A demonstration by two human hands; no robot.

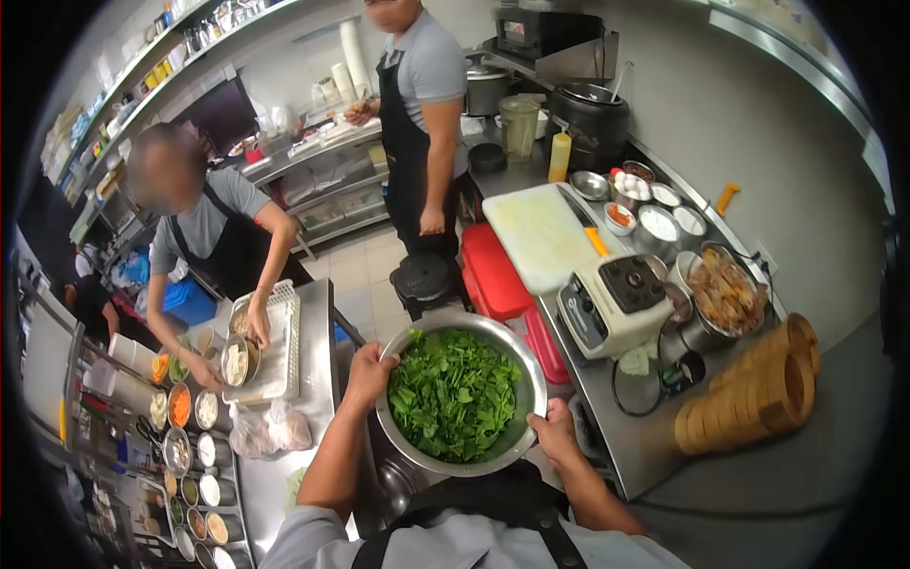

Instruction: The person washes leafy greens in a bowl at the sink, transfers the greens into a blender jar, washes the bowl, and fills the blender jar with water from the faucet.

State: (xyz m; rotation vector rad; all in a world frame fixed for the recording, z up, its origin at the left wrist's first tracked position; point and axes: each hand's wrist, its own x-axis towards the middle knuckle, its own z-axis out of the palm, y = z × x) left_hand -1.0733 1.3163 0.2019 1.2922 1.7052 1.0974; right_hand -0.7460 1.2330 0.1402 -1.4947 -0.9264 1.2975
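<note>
A wide steel mixing bowl (536,379) is held level in front of my apron. Chopped leafy greens (453,394) fill much of it. My left hand (370,376) is closed on the rim at the bowl's left side. At the lower right, my right hand (557,431) grips the rim with the thumb over the edge. The bowl is in the air between the two steel counters, and its underside is hidden.
On the right counter stand a cutting board (540,232), a blender base (616,302), stacked bamboo steamers (744,379) and a bowl of meat (728,294). A co-worker (223,228) handles a bowl at the left counter (270,493). Another person (417,123) stands ahead beside a red bin (493,270).
</note>
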